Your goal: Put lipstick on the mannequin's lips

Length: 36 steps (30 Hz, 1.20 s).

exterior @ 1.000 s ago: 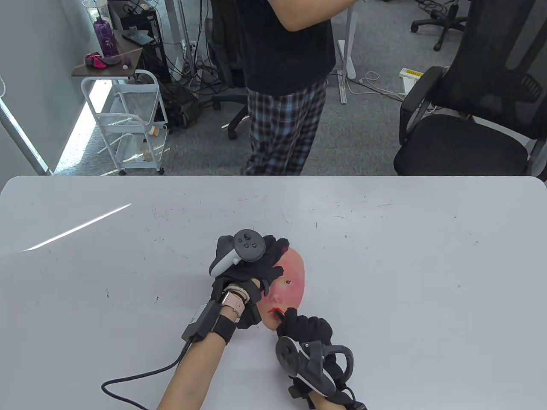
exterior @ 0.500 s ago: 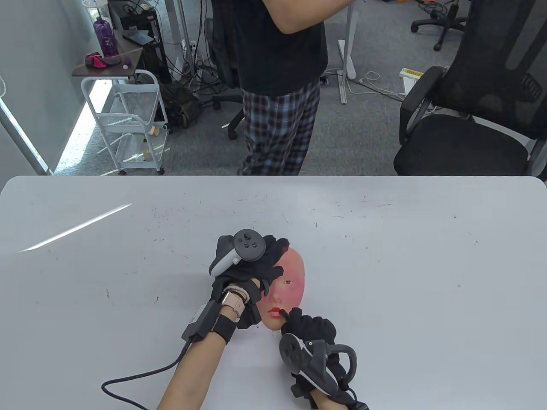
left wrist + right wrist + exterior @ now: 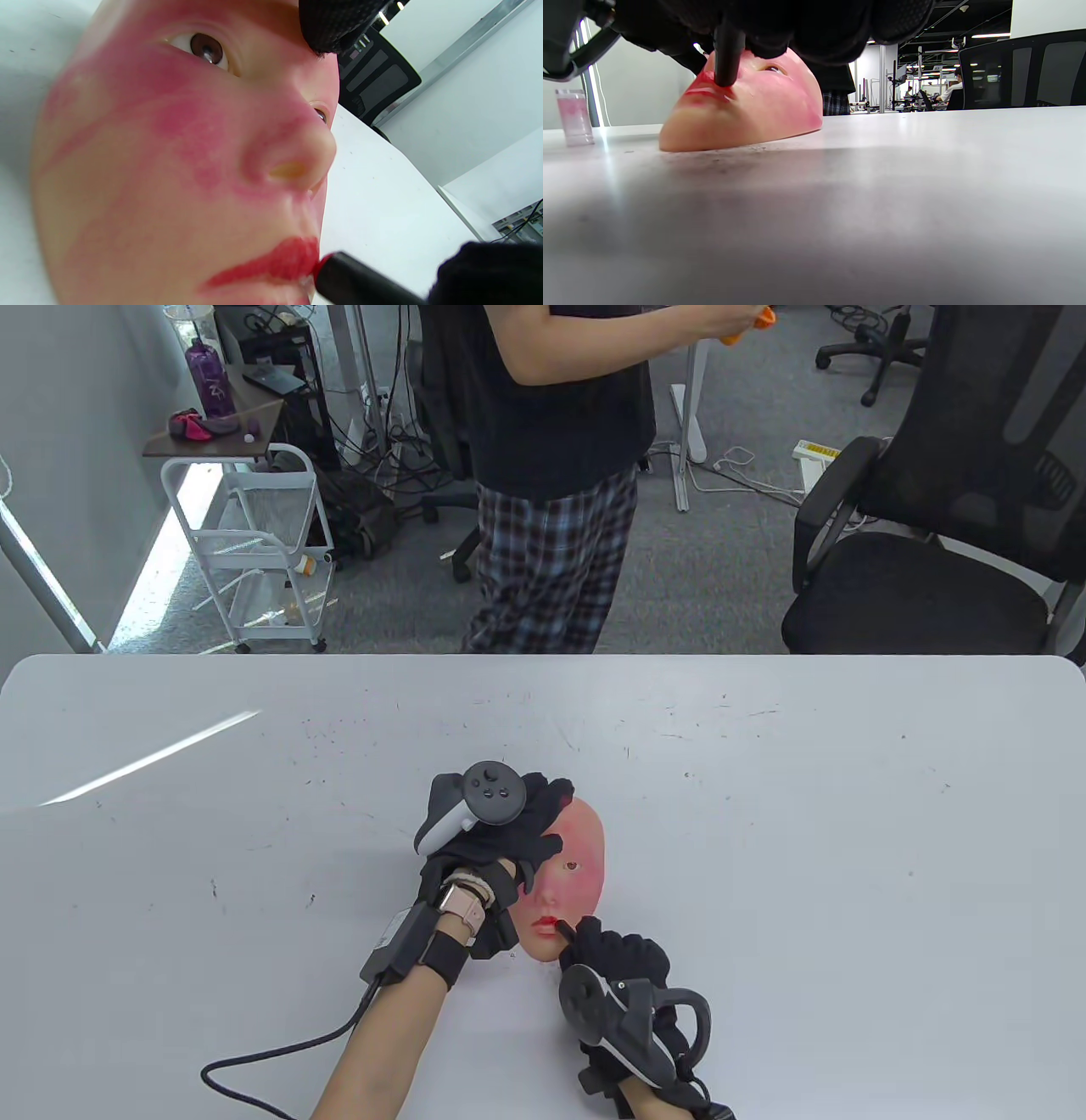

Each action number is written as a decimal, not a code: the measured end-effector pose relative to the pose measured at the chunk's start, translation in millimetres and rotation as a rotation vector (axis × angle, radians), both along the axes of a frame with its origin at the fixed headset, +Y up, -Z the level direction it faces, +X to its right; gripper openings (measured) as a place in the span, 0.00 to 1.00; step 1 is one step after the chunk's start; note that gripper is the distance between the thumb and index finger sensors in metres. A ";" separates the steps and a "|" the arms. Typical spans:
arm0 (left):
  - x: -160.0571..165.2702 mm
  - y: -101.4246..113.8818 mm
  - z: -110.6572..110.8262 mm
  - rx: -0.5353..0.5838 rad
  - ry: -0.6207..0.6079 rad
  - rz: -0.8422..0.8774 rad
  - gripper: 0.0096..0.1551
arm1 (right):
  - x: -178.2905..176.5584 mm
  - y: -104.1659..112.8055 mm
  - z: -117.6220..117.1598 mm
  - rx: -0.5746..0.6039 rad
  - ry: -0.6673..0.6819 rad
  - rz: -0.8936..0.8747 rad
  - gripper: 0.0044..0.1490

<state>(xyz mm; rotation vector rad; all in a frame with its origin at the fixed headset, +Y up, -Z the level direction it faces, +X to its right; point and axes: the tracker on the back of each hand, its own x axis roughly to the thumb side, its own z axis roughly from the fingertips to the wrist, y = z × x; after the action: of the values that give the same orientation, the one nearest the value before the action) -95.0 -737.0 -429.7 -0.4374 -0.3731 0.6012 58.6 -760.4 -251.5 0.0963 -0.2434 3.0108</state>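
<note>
A flesh-pink mannequin face [image 3: 577,857] with red-smeared cheeks lies face up on the white table [image 3: 764,814]. My left hand [image 3: 517,823] rests on its forehead and left side and holds it steady; a gloved fingertip shows in the left wrist view [image 3: 335,25]. My right hand [image 3: 615,954] grips a black lipstick [image 3: 562,931], and its red tip touches the right end of the red lips [image 3: 271,264]. The right wrist view shows the lipstick [image 3: 727,55] standing on the lips [image 3: 706,87] of the face [image 3: 755,110].
A small clear pink-tinted container [image 3: 575,116] stands on the table beyond the face in the right wrist view. A person in plaid trousers [image 3: 551,551] stands behind the far edge. A black office chair [image 3: 942,534] is at the back right, a white cart [image 3: 246,543] at the back left.
My right hand and the lipstick shifted slightly right and down along the lips. My left hand and the face stayed put. The person behind the table shifted and raised an orange object.
</note>
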 end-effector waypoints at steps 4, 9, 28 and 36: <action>0.2 0.1 -0.2 -0.002 -0.001 -0.003 0.44 | 0.9 0.2 -0.6 -0.005 -0.016 -0.004 0.33; -0.2 -0.4 -0.3 -0.002 -0.003 0.001 0.44 | -11.9 1.5 3.5 0.048 0.053 0.017 0.32; -0.4 -0.8 -0.9 -0.007 -0.007 0.007 0.44 | -33.1 3.4 9.1 0.089 0.078 0.171 0.32; -0.3 -1.0 -1.1 -0.007 -0.006 0.006 0.43 | -18.5 4.3 11.8 0.119 0.040 0.162 0.32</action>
<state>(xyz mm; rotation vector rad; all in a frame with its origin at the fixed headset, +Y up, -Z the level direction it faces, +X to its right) -95.4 -738.0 -430.8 -0.4451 -0.3781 0.6077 40.2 -756.1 -239.8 0.1965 -0.4308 3.1489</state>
